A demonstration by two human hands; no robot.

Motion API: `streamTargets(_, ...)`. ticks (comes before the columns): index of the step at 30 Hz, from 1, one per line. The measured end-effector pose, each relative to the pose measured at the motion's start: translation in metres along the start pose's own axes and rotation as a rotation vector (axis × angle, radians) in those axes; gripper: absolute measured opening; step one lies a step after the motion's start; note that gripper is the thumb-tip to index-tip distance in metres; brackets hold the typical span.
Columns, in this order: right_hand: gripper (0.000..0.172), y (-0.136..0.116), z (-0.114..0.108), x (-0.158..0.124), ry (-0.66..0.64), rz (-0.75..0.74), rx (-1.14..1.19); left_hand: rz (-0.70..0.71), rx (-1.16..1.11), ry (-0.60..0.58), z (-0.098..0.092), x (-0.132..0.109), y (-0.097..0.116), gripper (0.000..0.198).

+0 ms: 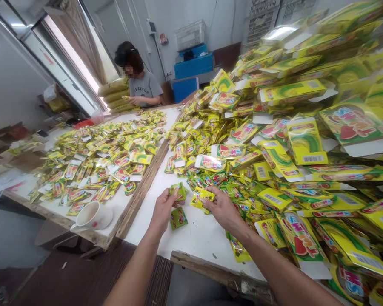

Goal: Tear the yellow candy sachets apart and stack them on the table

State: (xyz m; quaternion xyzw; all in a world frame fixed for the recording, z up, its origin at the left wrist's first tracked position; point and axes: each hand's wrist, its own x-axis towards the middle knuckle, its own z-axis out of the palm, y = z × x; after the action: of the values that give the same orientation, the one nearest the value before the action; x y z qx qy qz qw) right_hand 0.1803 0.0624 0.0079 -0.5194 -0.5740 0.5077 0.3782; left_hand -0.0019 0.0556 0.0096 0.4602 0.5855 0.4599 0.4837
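My left hand (163,209) is closed, thumb and fingers pinching a small green candy packet (178,191). Just below it another green packet (179,218) lies on the white tabletop (147,225). My right hand (224,209) grips a yellow packet (200,198) by its right side, a short way from the left hand. Small packets (234,191) in green and yellow lie loose behind and beside the right hand. Flat cardboard boxes (300,236) with colourful lettering and a watermelon picture are heaped to the right.
The box heap rises high at right (306,93). A wooden ledge (140,187) divides the table from another one covered with boxes (105,148). A white mug (94,215) stands near that table's front corner. Across it a person (143,85) handles a small item beside stacked sacks (118,95).
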Motion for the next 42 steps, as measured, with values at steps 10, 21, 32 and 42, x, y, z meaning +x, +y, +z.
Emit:
streamTargets(10,0.024,0.004,-0.008,0.0,-0.102,-0.137,-0.095,-0.143,0.046,-0.145,0.008,-0.003,-0.006,0.035)
streamTargets(21,0.025,0.013,-0.002,-0.001,-0.101,-0.063,-0.103,-0.11,0.009,-0.177,0.022,-0.006,-0.007,0.043)
streamTargets(32,0.034,-0.004,-0.004,-0.005,-0.195,0.037,0.248,-0.043,0.231,-0.41,0.008,0.026,0.027,0.027)
streamTargets(42,0.028,-0.007,-0.011,-0.005,0.062,-0.058,-0.185,0.695,1.601,-0.178,0.007,0.188,0.078,0.062)
